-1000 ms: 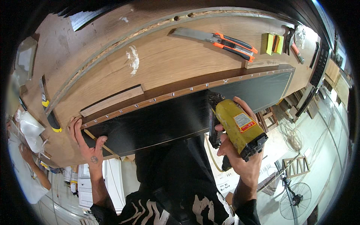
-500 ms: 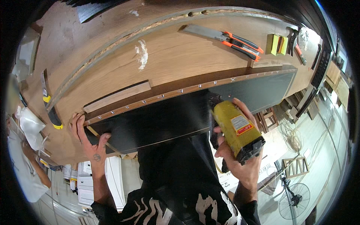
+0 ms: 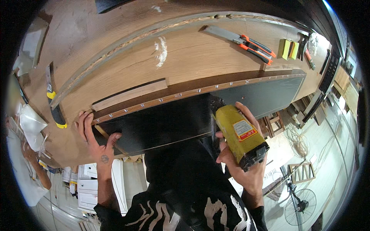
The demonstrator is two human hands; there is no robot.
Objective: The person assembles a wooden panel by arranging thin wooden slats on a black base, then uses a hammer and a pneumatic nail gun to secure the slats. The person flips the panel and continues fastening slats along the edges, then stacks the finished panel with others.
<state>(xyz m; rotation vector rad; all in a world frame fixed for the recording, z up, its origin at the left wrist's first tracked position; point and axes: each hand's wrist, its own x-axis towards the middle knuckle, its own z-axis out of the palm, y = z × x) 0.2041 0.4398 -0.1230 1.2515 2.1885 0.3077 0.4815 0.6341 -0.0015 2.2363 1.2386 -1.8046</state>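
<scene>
The right hand is closed around a yellow tool, with the palm under its body. From this grip the tool points to eleven o'clock, and its black nose is over the panel, just short of the brown strip. If the nose touches the panel, I cannot tell. The panel lies from ten to one o'clock of this hand, and its long axis runs from between eight and nine toward between two and three.

The left hand is spread wide, fingers over the panel's left end and thumb apart, at eight o'clock of the nose. The right hand is the nearer to the strip's middle, the left to its end.

The tool's casing looks like scuffed plastic, rounded, with a paper label. The panel is flat, dark and smooth, shiny near the nose and greyer toward three o'clock. The strip is narrow, of wood look, with short white marks in a row.

Beyond it, a straight wood batten lies along at ten o'clock. The bench has fine wood grain and a rough white smear. At one o'clock is a cutter, with flat metal blade and orange-black handle; farther right, yellow pads.
</scene>
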